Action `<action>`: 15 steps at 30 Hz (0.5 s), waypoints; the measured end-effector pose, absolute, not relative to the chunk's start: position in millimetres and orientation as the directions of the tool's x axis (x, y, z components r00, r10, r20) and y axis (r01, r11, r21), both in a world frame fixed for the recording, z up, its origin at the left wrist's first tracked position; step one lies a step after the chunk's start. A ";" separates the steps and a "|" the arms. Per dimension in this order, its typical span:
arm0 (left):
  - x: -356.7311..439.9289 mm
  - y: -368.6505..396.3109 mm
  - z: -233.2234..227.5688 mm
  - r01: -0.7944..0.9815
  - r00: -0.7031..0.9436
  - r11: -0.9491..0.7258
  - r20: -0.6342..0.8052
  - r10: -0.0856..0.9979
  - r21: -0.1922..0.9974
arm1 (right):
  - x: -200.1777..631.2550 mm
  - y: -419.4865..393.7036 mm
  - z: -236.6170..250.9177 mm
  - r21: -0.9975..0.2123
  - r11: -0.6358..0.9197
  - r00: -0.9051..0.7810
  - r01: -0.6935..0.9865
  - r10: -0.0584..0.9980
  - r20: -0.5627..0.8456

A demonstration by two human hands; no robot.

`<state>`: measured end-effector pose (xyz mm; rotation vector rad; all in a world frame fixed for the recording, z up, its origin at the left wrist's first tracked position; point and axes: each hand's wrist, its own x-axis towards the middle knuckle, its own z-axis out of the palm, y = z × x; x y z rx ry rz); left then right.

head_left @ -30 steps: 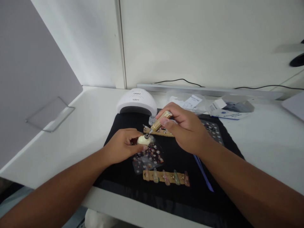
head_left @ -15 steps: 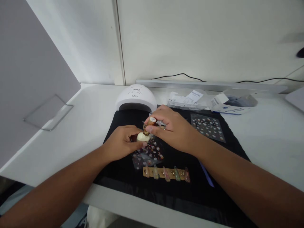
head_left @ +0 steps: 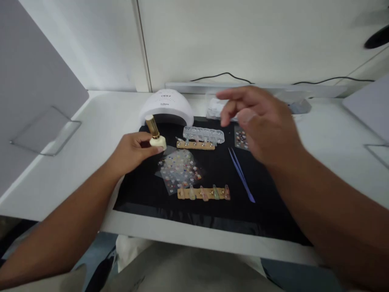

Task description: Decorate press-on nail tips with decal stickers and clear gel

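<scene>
We have our left hand (head_left: 129, 154) clamped on a cream bottle (head_left: 158, 142), the thumb laid along its near side and the other fingers tucked behind it. The left forearm slants in from the lower left, with the wrist low beside the edge of the black mat (head_left: 212, 172). Our bottle is near the mat's far left part, just in front of the white lamp (head_left: 166, 99); it tilts, and its gold cap (head_left: 152, 126) sits on it and leans to the left (whether the base touches the mat, we cannot tell).

Our right hand (head_left: 261, 125) is raised above the right part of the mat, well apart from the bottle. Its index finger reaches out to the left, the finger below it bends downward, and the thumb lies in front, so we see the fingers loosely parted. The right forearm rises from the lower right corner, and the hand partly covers a sticker sheet (head_left: 240, 138).

Between our arms, overlapping patterned sheets (head_left: 179, 168) lie just below the bottle. A clear compartment case (head_left: 204, 134) lies right behind the farther wooden strip (head_left: 199, 145), while the nearer wooden strip (head_left: 209, 195) carries five coloured nail tips (head_left: 203, 193) in a row. To the right of these, we have blue tweezers (head_left: 241, 176) lying aslant, points away from us. The mat is spread over a white table (head_left: 101, 117).
</scene>
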<state>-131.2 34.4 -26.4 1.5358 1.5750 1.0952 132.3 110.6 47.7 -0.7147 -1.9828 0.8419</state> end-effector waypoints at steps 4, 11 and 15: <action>-162.4 40.7 -21.4 0.516 -0.229 0.078 0.050 0.972 0.853 | 166.3 103.6 40.9 -0.766 0.609 -0.414 0.207 0.764 0.495; -201.2 51.9 -28.9 0.581 -0.430 0.249 0.034 0.902 0.775 | 220.7 93.7 5.4 -0.715 0.564 -0.475 0.414 0.803 0.359; -206.1 49.1 -36.0 0.557 -0.446 0.292 -0.018 0.895 0.777 | 232.1 102.7 -10.4 -0.633 0.624 -0.545 0.459 0.760 0.354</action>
